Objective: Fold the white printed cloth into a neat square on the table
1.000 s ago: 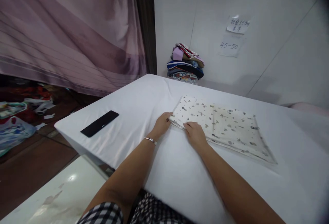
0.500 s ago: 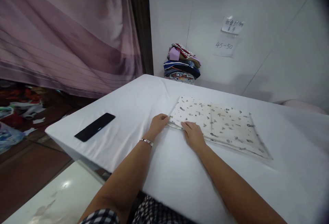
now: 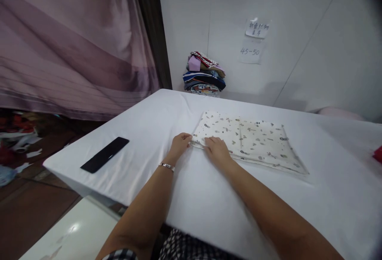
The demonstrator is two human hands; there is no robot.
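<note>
left hand: near-left corner of folded printed cloth is pinched | right hand: laid flat on cloth edge, fingers loosely spread | black phone: lies well apart on white table

The printed cloth looks soft and matt; the bench wears smooth white fabric; the phone shines glossy black.

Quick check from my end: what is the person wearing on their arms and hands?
Both forearms are bare, with no sleeves and no gloves. The left hand has a thin silver-toned bracelet at the wrist. The right hand shows no ring, watch or band.
</note>
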